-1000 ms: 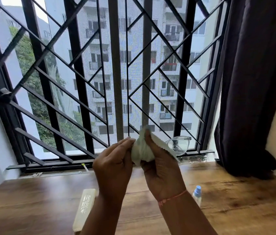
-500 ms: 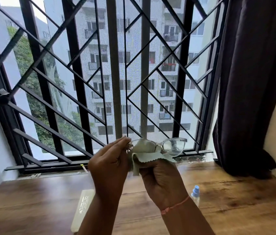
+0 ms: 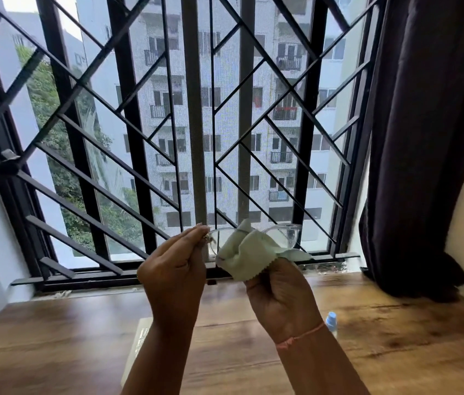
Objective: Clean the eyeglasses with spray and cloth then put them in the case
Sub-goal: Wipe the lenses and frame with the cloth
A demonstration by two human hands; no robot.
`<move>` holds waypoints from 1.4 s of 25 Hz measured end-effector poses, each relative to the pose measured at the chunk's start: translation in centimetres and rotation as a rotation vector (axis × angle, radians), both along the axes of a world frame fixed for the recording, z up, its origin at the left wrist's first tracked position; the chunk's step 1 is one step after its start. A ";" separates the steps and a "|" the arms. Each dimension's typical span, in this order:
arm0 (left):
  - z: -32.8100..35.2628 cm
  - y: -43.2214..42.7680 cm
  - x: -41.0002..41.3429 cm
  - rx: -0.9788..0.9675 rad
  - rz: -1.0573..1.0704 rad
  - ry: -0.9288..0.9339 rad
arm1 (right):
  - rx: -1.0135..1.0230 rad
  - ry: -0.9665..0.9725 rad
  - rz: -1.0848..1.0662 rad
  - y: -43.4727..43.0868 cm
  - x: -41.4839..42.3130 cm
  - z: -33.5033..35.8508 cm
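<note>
Left hand (image 3: 173, 269) pinches the eyeglasses (image 3: 285, 236) at one end of the clear frame, lifted against the window (image 3: 225, 124), likely so the light shows smears. Right hand (image 3: 279, 297) grips the pale green cloth (image 3: 245, 258), bunched over one lens for wiping. On the table (image 3: 54, 337) below, the case (image 3: 139, 342) and spray bottle (image 3: 331, 322) wait within easy reach.

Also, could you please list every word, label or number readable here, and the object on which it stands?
On the case: dark printed lines on the pale lid, too blurred to read.
On the spray bottle: no label text visible.
On the cloth and eyeglasses: no print shows.
Nothing can be quoted.
</note>
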State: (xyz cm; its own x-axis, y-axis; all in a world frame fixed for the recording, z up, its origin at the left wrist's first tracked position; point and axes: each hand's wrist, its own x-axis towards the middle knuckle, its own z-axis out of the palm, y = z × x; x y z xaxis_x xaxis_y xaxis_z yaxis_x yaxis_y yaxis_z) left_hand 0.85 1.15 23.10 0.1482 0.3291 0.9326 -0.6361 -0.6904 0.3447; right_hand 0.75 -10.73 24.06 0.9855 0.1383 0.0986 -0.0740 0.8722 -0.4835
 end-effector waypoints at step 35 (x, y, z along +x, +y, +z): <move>-0.4 1.0 -0.4 -0.025 0.006 0.046 | -0.247 -0.193 0.006 -3.6 0.9 -0.6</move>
